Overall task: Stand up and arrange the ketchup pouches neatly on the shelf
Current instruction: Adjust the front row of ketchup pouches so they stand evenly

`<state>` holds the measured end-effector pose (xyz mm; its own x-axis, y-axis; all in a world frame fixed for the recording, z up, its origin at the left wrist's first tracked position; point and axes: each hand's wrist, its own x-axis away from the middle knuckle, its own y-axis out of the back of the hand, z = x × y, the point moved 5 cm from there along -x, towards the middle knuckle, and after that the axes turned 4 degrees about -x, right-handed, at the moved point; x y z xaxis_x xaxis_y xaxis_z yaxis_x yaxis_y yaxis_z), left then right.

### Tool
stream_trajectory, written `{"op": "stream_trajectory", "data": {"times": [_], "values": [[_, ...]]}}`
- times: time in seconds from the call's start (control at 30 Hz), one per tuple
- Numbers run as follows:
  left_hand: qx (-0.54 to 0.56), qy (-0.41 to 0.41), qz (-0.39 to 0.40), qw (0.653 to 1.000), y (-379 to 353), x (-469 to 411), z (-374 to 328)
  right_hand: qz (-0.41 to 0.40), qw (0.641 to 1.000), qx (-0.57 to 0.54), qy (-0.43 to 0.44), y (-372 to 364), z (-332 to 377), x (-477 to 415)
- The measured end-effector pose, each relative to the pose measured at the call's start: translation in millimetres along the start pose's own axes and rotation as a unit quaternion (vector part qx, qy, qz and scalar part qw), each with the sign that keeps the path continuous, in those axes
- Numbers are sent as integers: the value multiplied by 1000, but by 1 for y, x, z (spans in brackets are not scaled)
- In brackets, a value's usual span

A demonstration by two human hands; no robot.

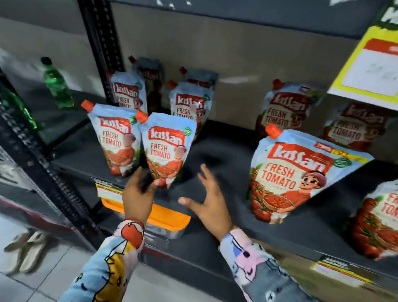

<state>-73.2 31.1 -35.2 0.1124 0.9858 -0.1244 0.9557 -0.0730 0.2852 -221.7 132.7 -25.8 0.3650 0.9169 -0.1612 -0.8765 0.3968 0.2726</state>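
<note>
Both bare hands, left hand (pixel 136 194) and right hand (pixel 209 202), emerge from long pale-blue fabric sleeves (pixel 267 271) printed with cartoon figures in orange, yellow, pink and grey, snug at the wrists

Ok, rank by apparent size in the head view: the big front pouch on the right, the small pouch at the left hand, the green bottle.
1. Big front pouch
2. Small pouch at the left hand
3. Green bottle, though it stands farther back, so its true size is unsure.

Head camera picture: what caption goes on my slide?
Left hand touches a small ketchup pouch on the shelf; right hand open beside it.
</note>
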Motion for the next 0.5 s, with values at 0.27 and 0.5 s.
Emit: {"op": "stream_trajectory", "data": {"times": [0.27, 0.5], "values": [[-25, -22, 134, 990, -5, -34, 3, -41, 994, -54, -80, -51, -7, -71], [-18, -36, 176, 983, -12, -34, 6, -75, 993, -29, -91, -43, -8, -63]]}}
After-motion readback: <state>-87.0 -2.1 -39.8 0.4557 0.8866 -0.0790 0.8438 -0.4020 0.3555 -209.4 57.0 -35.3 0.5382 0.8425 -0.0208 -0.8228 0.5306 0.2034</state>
